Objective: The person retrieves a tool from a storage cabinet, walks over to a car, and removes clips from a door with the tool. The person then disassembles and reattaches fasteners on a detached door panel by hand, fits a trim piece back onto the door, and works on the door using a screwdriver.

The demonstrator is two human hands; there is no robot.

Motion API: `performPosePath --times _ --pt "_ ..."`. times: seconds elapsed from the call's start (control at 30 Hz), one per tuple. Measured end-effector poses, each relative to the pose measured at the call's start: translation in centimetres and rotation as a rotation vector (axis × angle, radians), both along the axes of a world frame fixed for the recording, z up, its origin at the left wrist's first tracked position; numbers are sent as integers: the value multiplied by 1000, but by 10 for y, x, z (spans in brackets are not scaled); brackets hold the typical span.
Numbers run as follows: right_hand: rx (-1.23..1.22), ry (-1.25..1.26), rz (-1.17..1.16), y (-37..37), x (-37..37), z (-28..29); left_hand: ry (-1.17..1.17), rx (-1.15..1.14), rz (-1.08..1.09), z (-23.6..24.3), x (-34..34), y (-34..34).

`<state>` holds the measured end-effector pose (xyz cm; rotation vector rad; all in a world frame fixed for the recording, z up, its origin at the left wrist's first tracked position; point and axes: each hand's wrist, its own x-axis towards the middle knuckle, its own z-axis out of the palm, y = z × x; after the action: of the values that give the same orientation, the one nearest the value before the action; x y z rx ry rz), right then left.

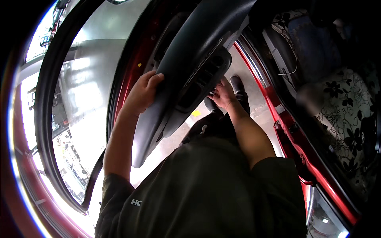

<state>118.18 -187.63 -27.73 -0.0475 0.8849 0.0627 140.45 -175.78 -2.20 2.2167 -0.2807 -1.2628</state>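
Note:
A dark grey car door trim panel [174,75] stands tilted in front of me, its upper part apart from the red door [133,75]. My left hand [143,93] is closed on the panel's top edge, thumb on the near face, with the other fingers behind it and partly hidden. My right hand [224,94] is beside the underside of the armrest with its switch panel [206,73]. The fingers of that hand are curled; what they hold, if anything, is too small and shaded to make out.
At the left is the door's window frame [43,111] with its glass [85,91]. To the right run the car's red sill [285,107] and a flower-patterned seat [345,107]. A white cord [293,65] hangs by the seat base. My shoes [237,84] stand on the floor between.

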Motion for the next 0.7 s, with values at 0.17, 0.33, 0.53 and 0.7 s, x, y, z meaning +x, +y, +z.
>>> performPosePath --times 0.17,0.33,0.53,0.7 --pt "-197 -2 -75 -6 8 -11 -114 -26 -64 3 -11 2" --pt "-37 -223 -181 -7 4 -29 -140 -66 -130 8 -14 17" --pt "13 -173 -162 -16 -7 -26 -135 -97 -147 24 -67 45" --pt "-15 -241 -199 -12 -33 -32 -23 -235 -207 24 -81 30"
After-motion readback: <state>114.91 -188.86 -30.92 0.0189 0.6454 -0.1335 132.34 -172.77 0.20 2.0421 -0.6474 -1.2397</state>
